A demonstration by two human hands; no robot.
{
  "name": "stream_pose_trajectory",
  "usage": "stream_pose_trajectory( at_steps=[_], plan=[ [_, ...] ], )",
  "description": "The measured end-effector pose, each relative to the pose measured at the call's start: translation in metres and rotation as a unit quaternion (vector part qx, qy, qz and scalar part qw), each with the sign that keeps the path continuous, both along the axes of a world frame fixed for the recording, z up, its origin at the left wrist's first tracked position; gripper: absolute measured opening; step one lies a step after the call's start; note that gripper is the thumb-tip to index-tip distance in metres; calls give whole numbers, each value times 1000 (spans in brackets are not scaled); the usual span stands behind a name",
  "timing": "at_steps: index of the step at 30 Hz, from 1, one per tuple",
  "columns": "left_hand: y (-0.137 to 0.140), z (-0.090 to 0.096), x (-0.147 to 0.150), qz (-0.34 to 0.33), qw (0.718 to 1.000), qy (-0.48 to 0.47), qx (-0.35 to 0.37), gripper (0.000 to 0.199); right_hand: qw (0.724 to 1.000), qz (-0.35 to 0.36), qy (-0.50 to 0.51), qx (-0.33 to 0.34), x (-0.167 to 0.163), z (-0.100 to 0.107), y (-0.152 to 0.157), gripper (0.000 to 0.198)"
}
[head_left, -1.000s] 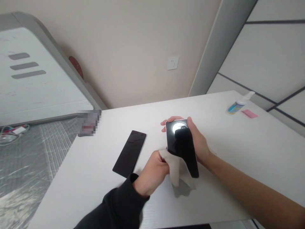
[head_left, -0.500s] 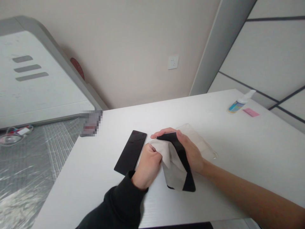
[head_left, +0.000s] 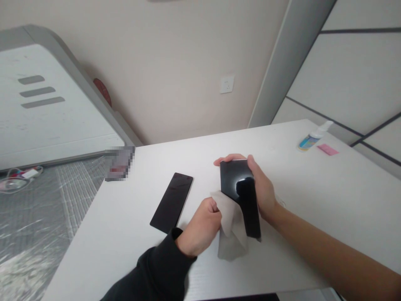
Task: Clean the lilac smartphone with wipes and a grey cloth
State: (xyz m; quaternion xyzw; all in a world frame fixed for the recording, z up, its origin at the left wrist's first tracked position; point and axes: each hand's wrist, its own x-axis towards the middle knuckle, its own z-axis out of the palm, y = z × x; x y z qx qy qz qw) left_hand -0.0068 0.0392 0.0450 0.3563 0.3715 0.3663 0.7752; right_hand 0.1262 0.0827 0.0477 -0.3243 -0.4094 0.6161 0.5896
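My right hand (head_left: 262, 188) grips a black smartphone (head_left: 234, 175) by its far end and right edge, tilted above the table. A bright reflection lies on its glossy face. In my left hand (head_left: 203, 223), closed in a fist, is a light grey cloth (head_left: 230, 213) that lies over the phone's lower left part and hangs below it. Flat on the table to the left rests a second dark smartphone (head_left: 172, 202). Behind my right wrist only a small edge of a clear phone case (head_left: 281, 202) shows.
A white spray bottle (head_left: 315, 136) with a blue and yellow label stands at the far right of the white table (head_left: 125, 242), beside a pink packet (head_left: 328, 149). A blurred-out item (head_left: 120, 164) sits at the left edge. A dark object (head_left: 244, 297) lies along the near edge.
My right hand has raised and turned the phone, which now shows more of its face. My left hand has drawn the cloth down and to the right across it.
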Motion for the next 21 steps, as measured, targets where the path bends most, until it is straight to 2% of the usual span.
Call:
stream_pose_trajectory(
  at_steps=[3,6,10,15,18,21],
  plan=[
    [-2,0,1,-14,1000,7,0,19,999,-5,-2,-54,6,0,10,47],
    [0,-1,-3,11,1000,18,13,16,997,-17,-23,-76,8,-7,19,57],
    [7,-1,-10,42,997,39,52,9,991,-65,-116,-26,7,-14,21,59],
    [12,5,-12,12,991,86,100,7,950,-109,-292,38,5,-6,7,75],
    [12,10,-10,3,986,115,120,9,927,-152,-330,95,2,-1,0,81],
    [10,12,-9,0,983,133,123,9,923,-157,-334,113,-1,-2,-2,84]
  ],
)
